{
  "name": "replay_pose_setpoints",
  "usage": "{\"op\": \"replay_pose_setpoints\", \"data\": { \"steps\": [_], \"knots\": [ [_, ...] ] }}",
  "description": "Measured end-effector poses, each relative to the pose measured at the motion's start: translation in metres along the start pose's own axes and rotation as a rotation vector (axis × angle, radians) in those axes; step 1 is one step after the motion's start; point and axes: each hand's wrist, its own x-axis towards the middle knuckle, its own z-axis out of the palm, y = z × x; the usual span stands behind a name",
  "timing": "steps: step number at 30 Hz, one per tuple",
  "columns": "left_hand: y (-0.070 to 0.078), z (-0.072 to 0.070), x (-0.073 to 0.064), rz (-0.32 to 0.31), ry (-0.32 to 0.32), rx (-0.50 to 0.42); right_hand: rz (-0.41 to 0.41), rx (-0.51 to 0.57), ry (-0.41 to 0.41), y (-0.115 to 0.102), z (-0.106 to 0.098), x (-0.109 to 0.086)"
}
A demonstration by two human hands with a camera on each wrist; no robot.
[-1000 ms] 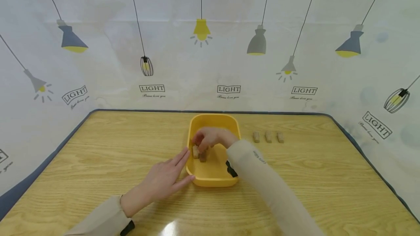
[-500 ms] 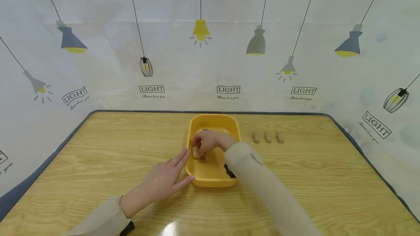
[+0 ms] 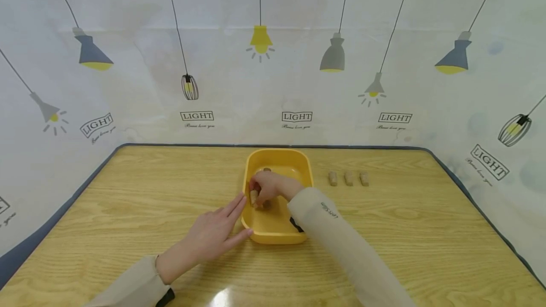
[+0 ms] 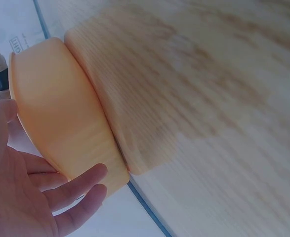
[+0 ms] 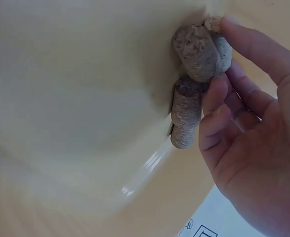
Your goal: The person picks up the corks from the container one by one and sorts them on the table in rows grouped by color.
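A yellow plastic tub (image 3: 277,238) stands on the table, with several corks inside. My right hand (image 3: 270,186) reaches into it and pinches a cork (image 3: 253,196) by the left wall. In the right wrist view, thumb and fingers are around a cork (image 5: 224,49), beside a larger-looking cork (image 5: 196,53). Two more corks, a darker one (image 5: 186,104) and a paler one (image 5: 183,137), lie in line below it. My left hand (image 3: 209,233) has its fingers extended against the tub's left side, thumb at the near rim; the left wrist view shows its fingers (image 4: 78,185) along the outer wall.
Three corks, a left one (image 3: 333,178), a middle one (image 3: 349,178) and a right one (image 3: 364,178), stand in a row on the wooden table (image 3: 149,193) right of the tub. Behind the table hangs a lamp-patterned backdrop (image 3: 230,127).
My right hand has lowered slightly and shifted toward the near left inside the tub, now covering a cork that showed beneath it. A cork behind the hand has come into view. The left hand stays put.
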Motion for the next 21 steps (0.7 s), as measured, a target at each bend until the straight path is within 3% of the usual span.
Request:
{"op": "replay_pose_setpoints", "data": {
  "steps": [5, 9, 16, 21],
  "knots": [
    [0.000, 0.000, 0.000, 0.004, 0.003, -0.001, 0.020, 0.016, -0.033, 0.001, -0.006, -0.003],
    [0.000, 0.000, 0.000, 0.003, 0.001, -0.005, -0.016, 0.007, -0.045, 0.003, -0.013, -0.006],
    [0.001, 0.000, 0.000, 0.006, 0.006, -0.011, -0.071, 0.098, -0.045, 0.005, -0.030, -0.014],
    [0.000, 0.000, 0.000, 0.007, 0.009, -0.017, -0.083, 0.083, -0.028, 0.007, -0.042, -0.020]
  ]
}}
